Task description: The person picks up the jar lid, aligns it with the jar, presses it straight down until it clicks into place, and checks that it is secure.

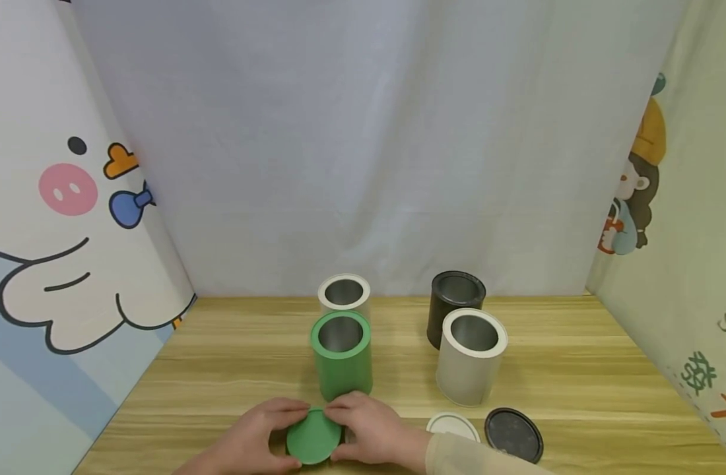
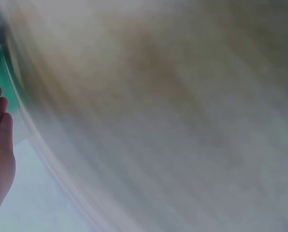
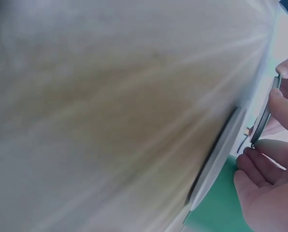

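Low in the head view, a round green lid (image 1: 313, 437) is held between my two hands. My left hand (image 1: 257, 432) grips its left edge, thumb near the bottom and fingers at the top. From the right, my right hand (image 1: 371, 429) pinches the same lid's rim. Just beyond the hands stands an uncovered green can (image 1: 343, 369), upright. The right wrist view catches the lid (image 3: 266, 116) nearly edge-on among the fingers. In the left wrist view, only part of my left hand (image 2: 0, 154) shows, beside a strip of green.
Behind the green can is an uncovered white can (image 1: 344, 306). To the right stand an uncovered black can (image 1: 439, 316) and another uncovered white can (image 1: 470, 369). A white lid (image 1: 453, 425), partly behind the right forearm, and a black lid (image 1: 513, 435) lie on the wooden table (image 1: 600, 382).
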`<state>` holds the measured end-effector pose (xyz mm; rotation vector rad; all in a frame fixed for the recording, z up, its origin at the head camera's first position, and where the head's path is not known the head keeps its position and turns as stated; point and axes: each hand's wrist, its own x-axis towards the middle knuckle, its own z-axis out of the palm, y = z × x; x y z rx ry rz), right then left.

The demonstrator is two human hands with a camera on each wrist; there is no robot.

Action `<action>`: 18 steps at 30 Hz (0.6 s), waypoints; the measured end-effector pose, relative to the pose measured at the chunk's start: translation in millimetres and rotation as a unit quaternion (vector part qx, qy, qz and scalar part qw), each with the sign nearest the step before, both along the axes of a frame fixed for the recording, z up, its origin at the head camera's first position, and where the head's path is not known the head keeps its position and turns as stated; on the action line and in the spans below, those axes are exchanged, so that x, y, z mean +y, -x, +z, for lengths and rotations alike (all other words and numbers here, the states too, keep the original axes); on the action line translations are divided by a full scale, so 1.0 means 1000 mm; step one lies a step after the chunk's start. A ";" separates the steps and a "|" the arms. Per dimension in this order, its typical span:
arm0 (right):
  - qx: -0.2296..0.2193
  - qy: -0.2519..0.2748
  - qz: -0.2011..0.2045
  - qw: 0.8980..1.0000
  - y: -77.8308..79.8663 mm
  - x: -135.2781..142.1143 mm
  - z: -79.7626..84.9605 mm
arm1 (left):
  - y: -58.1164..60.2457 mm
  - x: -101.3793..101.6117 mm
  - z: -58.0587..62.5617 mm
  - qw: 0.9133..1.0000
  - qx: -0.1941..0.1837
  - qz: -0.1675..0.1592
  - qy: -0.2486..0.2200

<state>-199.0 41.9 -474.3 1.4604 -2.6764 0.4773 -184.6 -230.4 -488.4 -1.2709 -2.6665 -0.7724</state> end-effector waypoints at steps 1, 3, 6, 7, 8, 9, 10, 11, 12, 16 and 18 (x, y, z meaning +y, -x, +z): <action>0.003 0.006 0.001 1.000 -0.001 0.001 0.001 | 0.000 0.000 0.001 1.000 -0.001 0.002 -0.002; 0.004 0.018 0.000 1.000 -0.002 0.002 0.002 | 0.000 0.001 0.002 1.000 -0.001 0.003 -0.005; 0.006 0.029 -0.006 1.000 -0.005 0.004 0.006 | 0.000 0.002 0.004 1.000 0.003 0.002 -0.010; 0.003 0.032 -0.009 0.999 -0.006 0.004 0.008 | 0.000 0.003 0.006 1.000 0.006 0.002 -0.013; 0.002 0.034 -0.013 0.999 -0.007 0.005 0.009 | 0.000 0.003 0.007 1.000 0.008 0.001 -0.015; 0.003 0.037 -0.015 0.999 -0.008 0.005 0.011 | 0.000 0.004 0.008 1.000 0.011 0.001 -0.017; 0.002 0.040 -0.018 0.999 -0.008 0.006 0.012 | 0.000 0.005 0.010 1.000 0.011 0.001 -0.020; 0.001 0.044 -0.021 0.999 -0.009 0.006 0.012 | 0.000 0.006 0.011 1.000 0.013 0.000 -0.023; -0.002 0.049 -0.023 0.999 -0.009 0.007 0.013 | 0.001 0.007 0.013 1.000 0.015 -0.001 -0.027; -0.013 0.066 -0.027 0.997 -0.010 0.010 0.016 | 0.002 0.010 0.016 0.999 0.038 -0.006 -0.033; -0.014 0.073 -0.029 0.997 -0.010 0.012 0.016 | 0.003 0.011 0.017 0.998 0.050 -0.007 -0.034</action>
